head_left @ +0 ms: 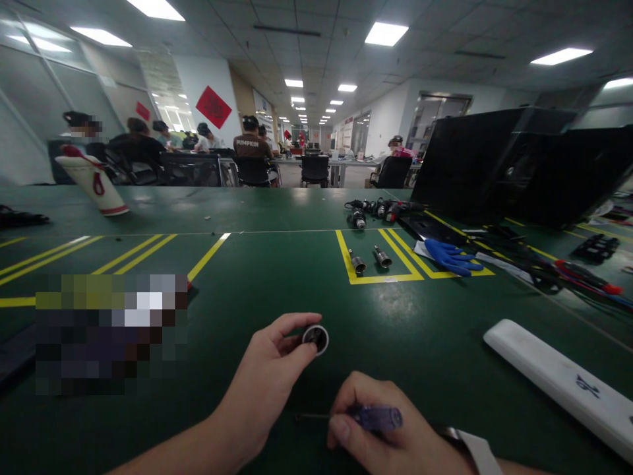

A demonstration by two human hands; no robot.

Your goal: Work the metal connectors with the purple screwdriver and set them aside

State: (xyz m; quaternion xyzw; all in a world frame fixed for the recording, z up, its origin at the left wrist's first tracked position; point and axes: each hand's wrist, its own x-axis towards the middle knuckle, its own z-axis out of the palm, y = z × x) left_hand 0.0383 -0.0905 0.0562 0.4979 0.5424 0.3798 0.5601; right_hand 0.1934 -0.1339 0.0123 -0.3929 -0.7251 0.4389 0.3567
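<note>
My left hand [277,359] pinches a small round metal part [315,339] between thumb and fingers, its open dark end facing me. Just below and to the right, my right hand [370,422] is closed round a screwdriver with a purple-blue handle [380,417]. The thin shaft points left, under the metal part and apart from it. Farther off, two metal fittings, one on the left [357,262] and one on the right [382,257], lie inside a yellow taped box on the green table [277,277].
A blue glove [450,256] lies right of the fittings, near cables and black connectors [360,218]. A long white case [558,382] is at the right. A cream container [93,181] leans at the far left. Large black monitors stand back right; people sit beyond.
</note>
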